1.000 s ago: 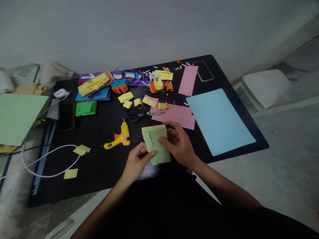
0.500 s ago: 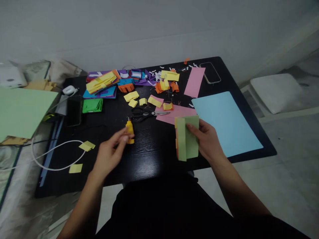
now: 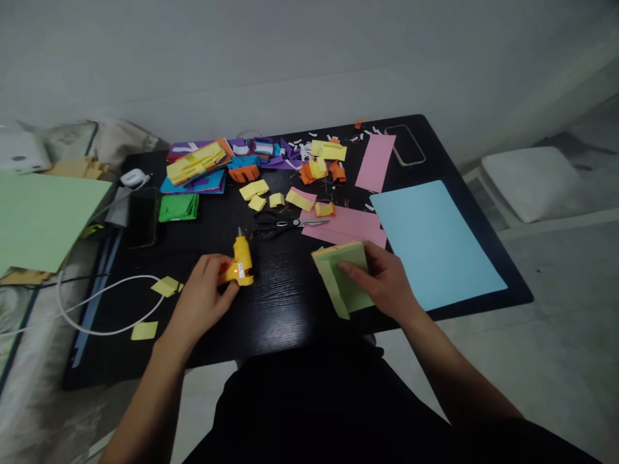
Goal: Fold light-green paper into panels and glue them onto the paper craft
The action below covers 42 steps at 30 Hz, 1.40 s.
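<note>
A yellow hot glue gun (image 3: 242, 261) with a small lit orange light is on the black table (image 3: 285, 316), its nozzle pointing away from me. My left hand (image 3: 206, 290) has its fingers and thumb round the gun's handle. In my right hand (image 3: 387, 277) is a folded light green paper piece (image 3: 355, 264), pinched with the thumb on top. One flap of it stands up at the left, and a yellow-orange edge shows along its top. Black-handled scissors (image 3: 285, 223) lie beyond the gun, their blades over pink paper (image 3: 348, 222).
A light blue sheet (image 3: 440, 245) lies at the right, near a phone (image 3: 406, 145). Along the back are folded coloured papers (image 3: 198, 161) and scraps (image 3: 290, 151). A green bundle (image 3: 178, 207), a second phone (image 3: 142, 219) and a white cable (image 3: 116, 332) are at the left.
My left hand has turned the glue gun so its side faces me, and moved it slightly left. My right hand has tilted the green paper and brought it a little left.
</note>
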Each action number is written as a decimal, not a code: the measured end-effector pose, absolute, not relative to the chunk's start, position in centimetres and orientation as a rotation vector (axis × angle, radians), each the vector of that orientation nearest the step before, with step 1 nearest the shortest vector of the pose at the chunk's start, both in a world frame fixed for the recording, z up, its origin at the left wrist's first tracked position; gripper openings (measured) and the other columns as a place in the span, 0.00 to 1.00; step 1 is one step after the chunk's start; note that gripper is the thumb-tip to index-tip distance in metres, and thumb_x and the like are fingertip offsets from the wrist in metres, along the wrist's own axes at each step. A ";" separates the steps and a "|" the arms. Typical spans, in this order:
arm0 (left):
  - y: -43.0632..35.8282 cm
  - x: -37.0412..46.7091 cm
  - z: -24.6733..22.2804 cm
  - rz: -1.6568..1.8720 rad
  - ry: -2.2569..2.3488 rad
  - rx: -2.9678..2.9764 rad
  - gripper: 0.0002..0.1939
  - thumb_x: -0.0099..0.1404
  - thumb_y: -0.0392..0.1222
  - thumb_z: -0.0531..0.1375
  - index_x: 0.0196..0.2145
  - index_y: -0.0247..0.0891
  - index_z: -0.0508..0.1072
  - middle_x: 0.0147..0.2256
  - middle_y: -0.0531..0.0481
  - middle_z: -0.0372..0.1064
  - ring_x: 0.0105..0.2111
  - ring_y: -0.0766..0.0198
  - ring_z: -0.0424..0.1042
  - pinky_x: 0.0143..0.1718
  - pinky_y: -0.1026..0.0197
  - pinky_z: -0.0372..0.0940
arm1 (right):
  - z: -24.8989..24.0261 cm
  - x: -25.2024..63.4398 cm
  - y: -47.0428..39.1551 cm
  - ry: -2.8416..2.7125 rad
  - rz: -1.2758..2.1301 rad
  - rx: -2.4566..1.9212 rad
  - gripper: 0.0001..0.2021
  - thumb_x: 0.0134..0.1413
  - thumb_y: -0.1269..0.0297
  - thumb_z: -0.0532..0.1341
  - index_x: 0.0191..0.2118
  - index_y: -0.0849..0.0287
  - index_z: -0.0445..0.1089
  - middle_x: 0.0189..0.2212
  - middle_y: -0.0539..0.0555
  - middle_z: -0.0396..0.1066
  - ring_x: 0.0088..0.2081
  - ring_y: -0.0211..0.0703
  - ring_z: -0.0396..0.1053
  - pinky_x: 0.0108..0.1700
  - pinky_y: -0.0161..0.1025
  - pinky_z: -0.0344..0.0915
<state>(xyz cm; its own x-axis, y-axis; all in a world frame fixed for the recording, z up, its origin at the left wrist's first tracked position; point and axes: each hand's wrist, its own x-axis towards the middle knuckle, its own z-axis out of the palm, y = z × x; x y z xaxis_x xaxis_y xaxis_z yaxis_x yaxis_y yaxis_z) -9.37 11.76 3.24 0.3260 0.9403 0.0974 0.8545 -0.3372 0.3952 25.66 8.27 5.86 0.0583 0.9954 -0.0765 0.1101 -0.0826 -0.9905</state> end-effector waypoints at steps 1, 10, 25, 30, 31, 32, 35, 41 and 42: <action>11.5 -9.6 4.1 0.508 1.567 2.302 0.15 0.69 0.44 0.58 0.51 0.38 0.69 0.49 0.41 0.70 0.47 0.50 0.73 0.49 0.48 0.71 | 6.0 25.5 8.1 -1.246 1.158 -1.375 0.11 0.56 0.55 0.72 0.41 0.54 0.77 0.33 0.50 0.78 0.33 0.42 0.75 0.34 0.39 0.73; 9.2 -8.0 11.7 0.730 1.048 2.090 0.07 0.72 0.40 0.58 0.47 0.46 0.72 0.39 0.48 0.74 0.40 0.56 0.76 0.37 0.58 0.72 | 4.5 24.1 7.1 -1.533 0.781 -1.220 0.23 0.59 0.60 0.73 0.58 0.45 0.69 0.47 0.52 0.79 0.46 0.49 0.80 0.46 0.49 0.81; 9.9 -7.0 12.0 0.687 0.993 2.211 0.06 0.71 0.42 0.61 0.45 0.44 0.73 0.40 0.48 0.76 0.31 0.61 0.75 0.31 0.61 0.69 | 5.8 25.3 8.8 -2.143 0.398 -1.086 0.14 0.69 0.67 0.64 0.55 0.44 0.72 0.53 0.51 0.75 0.51 0.42 0.79 0.50 0.40 0.81; 9.9 -6.5 12.3 0.665 0.966 2.232 0.08 0.70 0.42 0.62 0.47 0.45 0.73 0.39 0.50 0.76 0.30 0.61 0.75 0.32 0.61 0.70 | 6.1 25.5 9.1 -2.162 0.416 -1.046 0.17 0.69 0.70 0.62 0.57 0.42 0.71 0.54 0.52 0.75 0.53 0.45 0.79 0.51 0.43 0.81; 9.9 -6.4 12.3 0.661 0.961 2.238 0.08 0.70 0.41 0.62 0.47 0.45 0.73 0.39 0.50 0.76 0.30 0.62 0.75 0.32 0.61 0.70 | 6.1 25.5 9.1 -2.163 0.416 -1.039 0.17 0.69 0.70 0.62 0.57 0.43 0.70 0.54 0.52 0.76 0.53 0.45 0.79 0.51 0.43 0.81; 9.9 -6.3 12.3 0.656 0.958 2.246 0.08 0.70 0.41 0.62 0.47 0.45 0.73 0.39 0.50 0.76 0.30 0.62 0.76 0.31 0.61 0.70 | 6.2 25.4 9.1 -2.160 0.410 -1.034 0.16 0.70 0.70 0.61 0.57 0.44 0.70 0.54 0.53 0.76 0.53 0.45 0.79 0.51 0.43 0.81; 9.9 -6.0 12.2 0.647 0.938 2.283 0.08 0.70 0.41 0.61 0.48 0.45 0.72 0.39 0.49 0.76 0.31 0.61 0.76 0.32 0.61 0.70 | 6.3 25.3 9.1 -2.155 0.404 -1.031 0.15 0.71 0.70 0.60 0.57 0.45 0.70 0.54 0.52 0.76 0.53 0.45 0.79 0.53 0.44 0.81; 10.0 -5.7 12.0 0.617 0.952 2.292 0.09 0.71 0.42 0.61 0.49 0.45 0.71 0.40 0.48 0.76 0.33 0.60 0.77 0.33 0.61 0.71 | 6.6 25.3 9.2 -2.149 0.465 -1.024 0.12 0.71 0.69 0.61 0.55 0.49 0.69 0.54 0.53 0.76 0.55 0.44 0.78 0.56 0.43 0.79; 10.0 -5.6 12.0 0.616 0.952 2.283 0.09 0.71 0.42 0.61 0.49 0.45 0.72 0.40 0.48 0.76 0.33 0.60 0.77 0.33 0.60 0.71 | 6.7 25.3 9.2 -2.151 0.473 -1.020 0.11 0.71 0.69 0.61 0.55 0.50 0.69 0.54 0.54 0.76 0.55 0.44 0.78 0.56 0.42 0.79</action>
